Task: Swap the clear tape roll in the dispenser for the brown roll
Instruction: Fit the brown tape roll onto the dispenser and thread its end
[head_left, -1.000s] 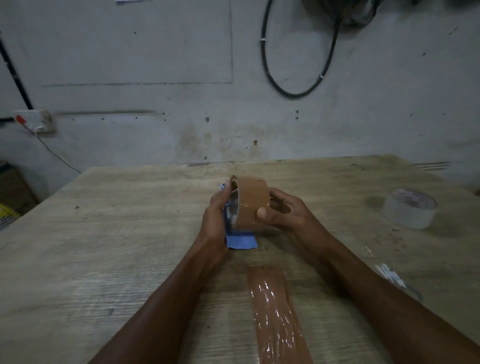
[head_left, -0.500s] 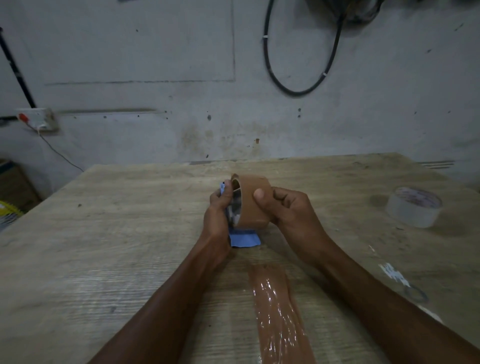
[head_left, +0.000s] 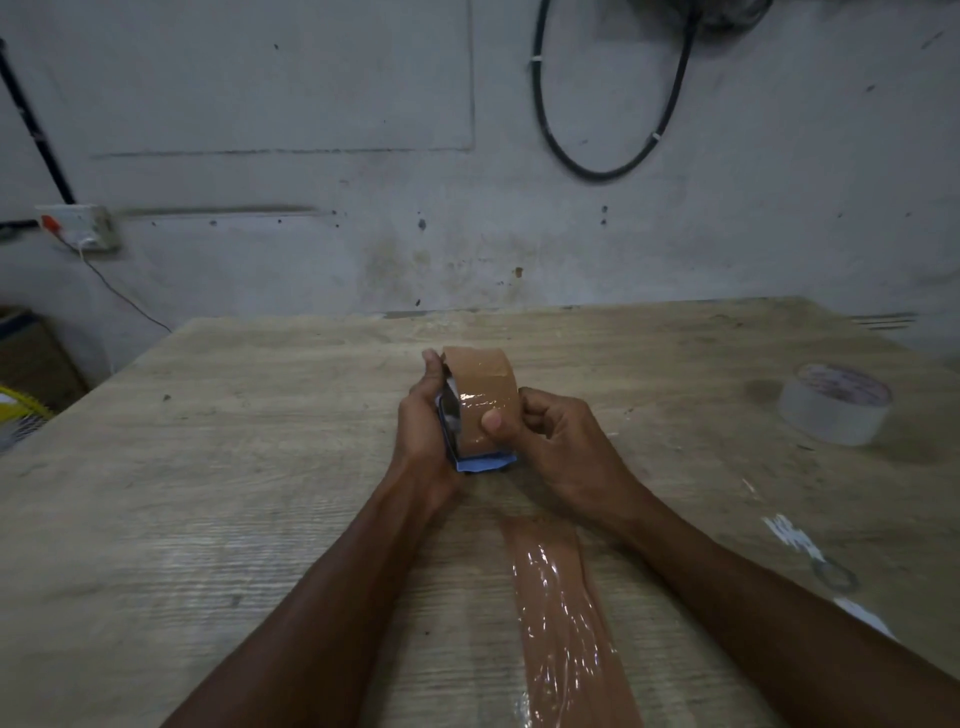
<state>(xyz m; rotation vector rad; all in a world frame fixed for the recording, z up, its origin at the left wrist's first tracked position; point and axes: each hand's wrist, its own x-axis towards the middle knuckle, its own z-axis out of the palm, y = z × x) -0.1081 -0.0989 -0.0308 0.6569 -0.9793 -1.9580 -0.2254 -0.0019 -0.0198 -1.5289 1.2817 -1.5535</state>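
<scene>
While the left hand (head_left: 423, 415) grips the blue dispenser (head_left: 480, 462) at mid-table (head_left: 208, 519), the right hand (head_left: 550, 436) clasps the brown roll (head_left: 485, 395) seated in it, thumb pressed on the tape. Well apart to the right lies the clear roll (head_left: 834, 410).

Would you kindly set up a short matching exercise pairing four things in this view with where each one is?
Things:
1. brown roll
2. clear tape roll
3. strip of brown tape
4. wall socket

Places:
A. lying flat on the table, near edge, between the forearms
B. standing alone on the table, far right
C. on the wall, far left
D. held between the left hand and the right hand, on the blue dispenser

Pairs: 1-D, 2-B, 3-A, 4-C
</scene>
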